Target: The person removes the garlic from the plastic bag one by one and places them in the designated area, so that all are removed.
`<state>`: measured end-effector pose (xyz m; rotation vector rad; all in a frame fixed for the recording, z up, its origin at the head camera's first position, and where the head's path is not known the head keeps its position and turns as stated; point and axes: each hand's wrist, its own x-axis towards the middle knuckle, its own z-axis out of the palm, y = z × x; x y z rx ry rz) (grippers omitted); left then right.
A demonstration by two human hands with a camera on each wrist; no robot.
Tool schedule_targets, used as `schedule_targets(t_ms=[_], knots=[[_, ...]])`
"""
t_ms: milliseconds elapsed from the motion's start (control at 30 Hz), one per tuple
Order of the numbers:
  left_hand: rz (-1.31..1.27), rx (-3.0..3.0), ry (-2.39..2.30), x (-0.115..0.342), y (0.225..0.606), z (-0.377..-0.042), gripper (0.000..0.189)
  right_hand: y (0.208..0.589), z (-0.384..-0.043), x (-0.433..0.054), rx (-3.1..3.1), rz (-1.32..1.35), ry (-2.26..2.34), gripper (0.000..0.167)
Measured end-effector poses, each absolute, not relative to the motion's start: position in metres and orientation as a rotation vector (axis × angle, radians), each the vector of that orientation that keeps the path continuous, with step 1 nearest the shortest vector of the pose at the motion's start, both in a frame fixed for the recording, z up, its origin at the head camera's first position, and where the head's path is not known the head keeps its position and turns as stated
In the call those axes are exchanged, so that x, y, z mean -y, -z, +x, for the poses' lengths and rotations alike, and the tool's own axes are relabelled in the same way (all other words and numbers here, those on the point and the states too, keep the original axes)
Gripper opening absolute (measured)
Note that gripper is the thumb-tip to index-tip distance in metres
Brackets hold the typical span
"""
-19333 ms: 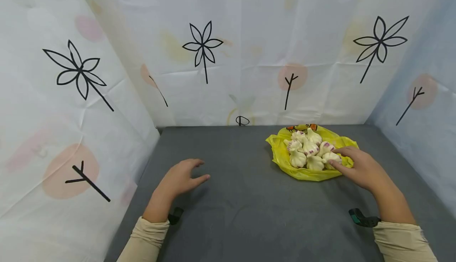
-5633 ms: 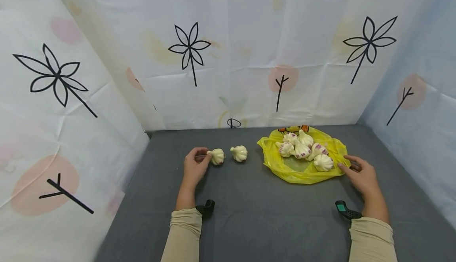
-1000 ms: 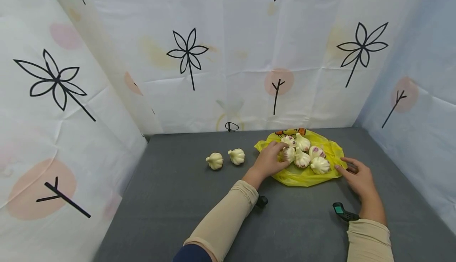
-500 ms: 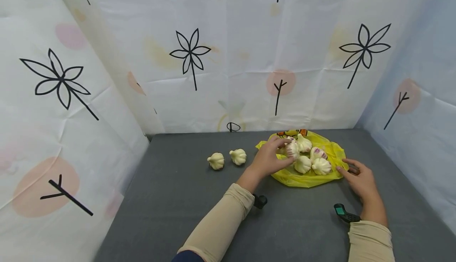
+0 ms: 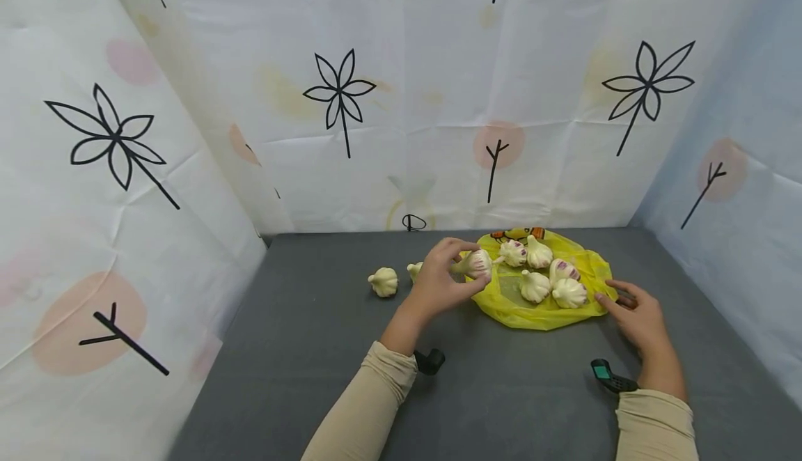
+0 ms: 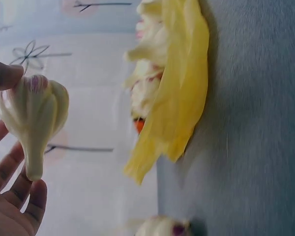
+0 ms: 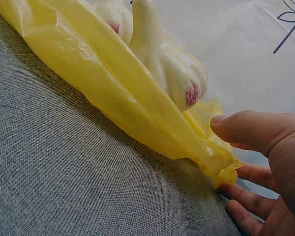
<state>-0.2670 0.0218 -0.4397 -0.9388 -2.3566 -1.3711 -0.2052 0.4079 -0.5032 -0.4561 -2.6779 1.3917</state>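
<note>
My left hand (image 5: pixel 434 285) holds a garlic bulb (image 5: pixel 479 264) with purple streaks, lifted above the table by the left edge of a yellow plastic bag (image 5: pixel 532 317). In the left wrist view, thumb and fingers surround this garlic bulb (image 6: pixel 34 110), whose stem points down. At the bag's right edge is my right hand (image 5: pixel 638 318). The right wrist view has its thumb (image 7: pixel 236 129) above the crumpled rim of the yellow bag (image 7: pixel 137 120) and its fingers below. Several garlic bulbs (image 5: pixel 535 286) lie on the spread bag.
Left of the bag, one garlic bulb (image 5: pixel 383 282) lies on the grey table (image 5: pixel 501 405). Another bulb (image 5: pixel 413 271) is partly hidden behind my left hand. White patterned cloth (image 5: pixel 438 85) surrounds the back and sides of the table.
Earlier, several bulbs filled the bag; two now lie on the table. In the last second my left hand has lifted another bulb and moved left. My right hand has stayed at the bag's edge.
</note>
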Motion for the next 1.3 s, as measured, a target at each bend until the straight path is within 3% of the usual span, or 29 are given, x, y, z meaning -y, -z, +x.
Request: schedule_targets(t_ms=[833,1300], knots=[[-0.528,2.299,1.469,0.107,0.45,-0.266,0.047,0.505,-0.205,-0.406,2.662,-0.472,-1.381,0.074],[-0.343,2.311,1.466,0.157,0.454,-0.266,0.047,0.502,-0.206,-0.405,2.663,-0.495,-1.394,0.074]])
